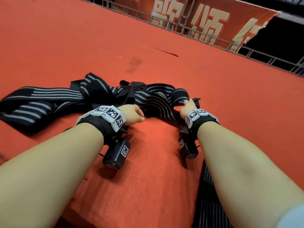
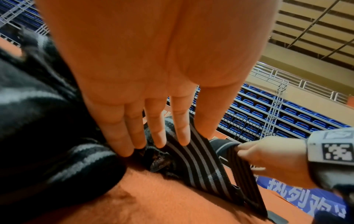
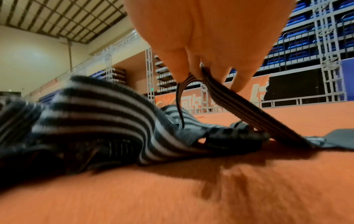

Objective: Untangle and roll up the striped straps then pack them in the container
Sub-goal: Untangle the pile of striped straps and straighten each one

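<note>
A tangle of black straps with grey stripes [image 1: 92,96] lies across the red carpet [image 1: 148,162], knotted near its middle. My left hand [image 1: 133,112] reaches into the tangle with straight fingers [image 2: 157,136] that press down on a strap [image 2: 201,163]. My right hand [image 1: 187,106] pinches a fold of strap at the tangle's right end and lifts it off the carpet; the right wrist view shows the fingers [image 3: 180,71] gripping the looped strap [image 3: 229,103]. No container is in view.
Another striped strap [image 1: 209,203] runs along the carpet under my right forearm. A metal railing [image 1: 181,18] with a red banner [image 1: 213,22] borders the far edge of the carpet. Blue stadium seats [image 2: 268,115] rise beyond it.
</note>
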A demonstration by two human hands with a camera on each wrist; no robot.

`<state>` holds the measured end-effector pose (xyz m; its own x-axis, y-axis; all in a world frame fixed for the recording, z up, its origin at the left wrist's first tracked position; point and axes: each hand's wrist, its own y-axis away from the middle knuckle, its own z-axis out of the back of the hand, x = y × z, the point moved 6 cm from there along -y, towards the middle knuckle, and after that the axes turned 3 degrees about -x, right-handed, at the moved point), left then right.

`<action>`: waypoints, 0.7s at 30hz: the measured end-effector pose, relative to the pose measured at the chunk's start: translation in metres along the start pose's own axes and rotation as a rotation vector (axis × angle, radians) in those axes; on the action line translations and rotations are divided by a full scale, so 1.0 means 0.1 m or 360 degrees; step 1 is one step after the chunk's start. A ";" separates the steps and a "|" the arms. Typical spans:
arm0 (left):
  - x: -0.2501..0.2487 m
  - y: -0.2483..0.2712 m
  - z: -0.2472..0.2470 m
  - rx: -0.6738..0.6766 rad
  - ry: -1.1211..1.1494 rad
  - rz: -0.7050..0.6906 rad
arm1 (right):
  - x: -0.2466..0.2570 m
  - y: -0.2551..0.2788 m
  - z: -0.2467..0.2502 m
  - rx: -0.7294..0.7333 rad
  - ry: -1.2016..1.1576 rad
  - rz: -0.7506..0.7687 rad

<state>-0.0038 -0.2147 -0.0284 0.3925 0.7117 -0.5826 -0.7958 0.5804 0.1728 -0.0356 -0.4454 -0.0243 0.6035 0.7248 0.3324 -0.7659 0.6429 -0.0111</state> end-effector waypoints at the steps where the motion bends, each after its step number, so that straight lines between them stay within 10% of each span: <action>1: -0.02 0.04 0.02 -0.0001 -0.0004 -0.0002 | -0.02 0.02 0.14 -0.0049 -0.0116 0.0006; 14: -0.36 0.83 0.32 -0.0107 -0.0061 -0.0031 | -0.11 1.03 1.32 -0.0562 -0.0587 0.0346; 21: -0.49 1.19 0.41 -0.0260 0.0117 0.0014 | 0.55 1.49 1.58 -0.0327 -0.0744 0.0797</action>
<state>-0.0991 -0.1645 0.0535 0.3551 0.6824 -0.6389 -0.8659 0.4977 0.0503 -0.1522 -0.3492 0.1417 -0.0030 0.7926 0.6098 -0.8413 0.3277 -0.4300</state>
